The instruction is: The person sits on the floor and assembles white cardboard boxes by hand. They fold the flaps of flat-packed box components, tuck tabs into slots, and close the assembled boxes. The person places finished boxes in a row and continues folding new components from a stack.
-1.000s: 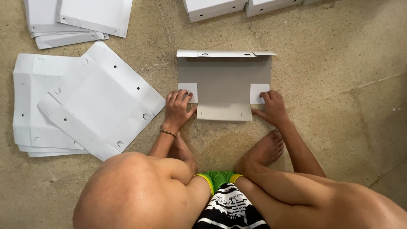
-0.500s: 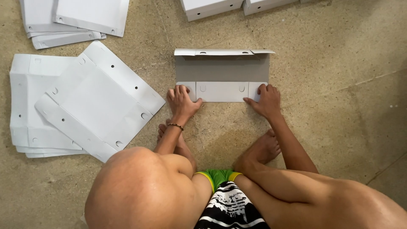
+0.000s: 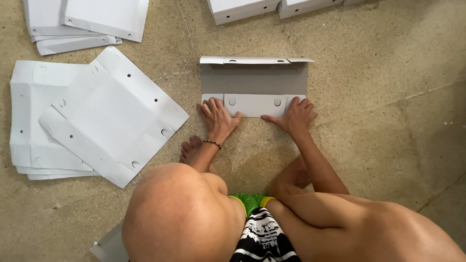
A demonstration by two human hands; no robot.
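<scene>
Speckled concrete floor (image 3: 388,73); left hand (image 3: 218,119), right hand (image 3: 293,116) flat, unclenched, pressing white cardboard flap (image 3: 255,104).

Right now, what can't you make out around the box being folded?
Head view only:
- Cardboard under the left hand and right hand: covered by the palms.
- Folded boxes at top: cut by the frame edge.
- Grey piece at bottom: hidden behind the knee.

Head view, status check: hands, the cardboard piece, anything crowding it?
Left hand and right hand flat, pressing the near flap of the cardboard blank. Far flap upright. Flat blanks stacked left, clear of it.
</scene>
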